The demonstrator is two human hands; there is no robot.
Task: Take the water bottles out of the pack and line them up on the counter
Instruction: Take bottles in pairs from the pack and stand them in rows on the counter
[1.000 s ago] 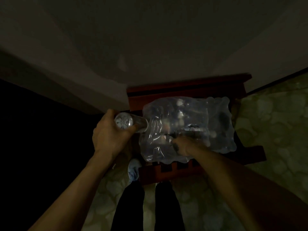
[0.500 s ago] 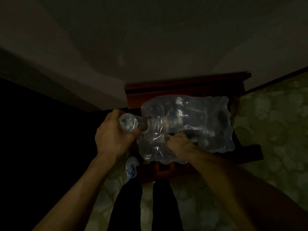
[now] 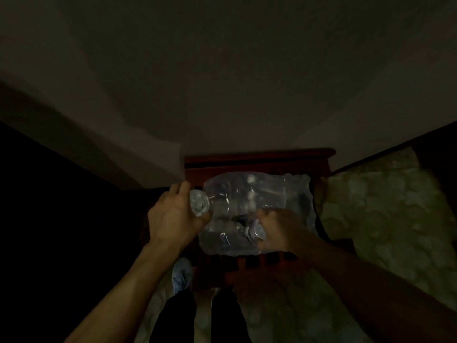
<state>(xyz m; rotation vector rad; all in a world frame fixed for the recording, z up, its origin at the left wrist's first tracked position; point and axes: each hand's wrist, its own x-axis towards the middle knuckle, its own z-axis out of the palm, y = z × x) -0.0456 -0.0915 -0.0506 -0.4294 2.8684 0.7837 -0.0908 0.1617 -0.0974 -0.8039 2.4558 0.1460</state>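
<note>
Pack (image 3: 257, 209): clear shrink-wrap bundle of water bottles, lying on a dark red wooden bench (image 3: 257, 160) that stands against a pale wall (image 3: 222, 82). Dim light; the number of bottles inside cannot be told. Wrap crumpled and glinting along its 9 o'clock side.

Bottle, first (image 3: 199, 203): clear plastic, end-on to the camera, at the pack's 9 o'clock edge, touching the wrap. Left hand (image 3: 173, 219) has it in a clenched grip, fingers curled round the body and thumb at 12 o'clock.

Bottle, second (image 3: 257, 231): clear plastic, ribbed end showing at the pack's 5 o'clock corner, partly within the wrap. Right hand (image 3: 279, 231) grasps it, fingers wrapped over from 3 o'clock; how far it stands out of the film cannot be told.

Surroundings: mottled greenish floor (image 3: 383, 219) at 3 o'clock of the bench; deep shadow at 9 o'clock. Dark trouser legs (image 3: 178, 318) at 6 o'clock, with a light shoe (image 3: 181, 274) just beside the bench's near edge. Both forearms bare, reaching in from 6 o'clock.
</note>
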